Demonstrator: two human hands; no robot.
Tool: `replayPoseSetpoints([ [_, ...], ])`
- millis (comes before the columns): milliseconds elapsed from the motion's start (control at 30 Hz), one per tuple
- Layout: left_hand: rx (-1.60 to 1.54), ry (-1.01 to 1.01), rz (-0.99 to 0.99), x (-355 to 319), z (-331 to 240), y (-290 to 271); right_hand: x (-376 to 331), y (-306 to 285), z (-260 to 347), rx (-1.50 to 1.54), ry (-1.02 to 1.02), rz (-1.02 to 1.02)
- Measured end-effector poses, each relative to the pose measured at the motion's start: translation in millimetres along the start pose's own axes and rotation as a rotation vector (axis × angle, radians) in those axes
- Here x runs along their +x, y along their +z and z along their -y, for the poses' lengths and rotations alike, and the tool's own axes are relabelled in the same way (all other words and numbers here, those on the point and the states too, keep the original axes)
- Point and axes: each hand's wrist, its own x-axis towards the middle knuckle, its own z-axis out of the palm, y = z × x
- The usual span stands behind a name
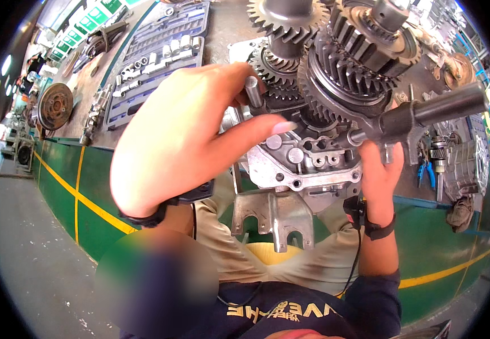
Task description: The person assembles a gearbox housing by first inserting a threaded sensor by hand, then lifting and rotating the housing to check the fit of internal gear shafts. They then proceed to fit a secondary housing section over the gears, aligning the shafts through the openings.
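Observation:
A gearbox housing of pale metal stands before me with two upright gear shafts in it; one is a gear stack on the right, the other a toothed gear shaft at left. My left hand reaches over the housing's left side. Its fingers curl around a short metal rod, fingertips partly hidden, while the thumb stretches out apart. My right hand grips a dark shift fork from below, at the right of the housing. A thick dark shaft runs rightward from the fork.
A bent metal bracket juts from the housing's near side. Blue socket trays lie at left on the workbench, beside a rusty disc. Blue-handled pliers and a ribbed casing are at right.

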Motion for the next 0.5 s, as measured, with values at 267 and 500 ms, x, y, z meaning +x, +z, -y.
replayPoseSetpoints([
  [267,0.104,-0.146,-0.082,1,-6,28,1,1,1,0.031,-0.102,0.013],
  [500,0.065,-0.113,-0.259,-3,-10,46,-1,2,5,-0.006,-0.007,-0.012],
])
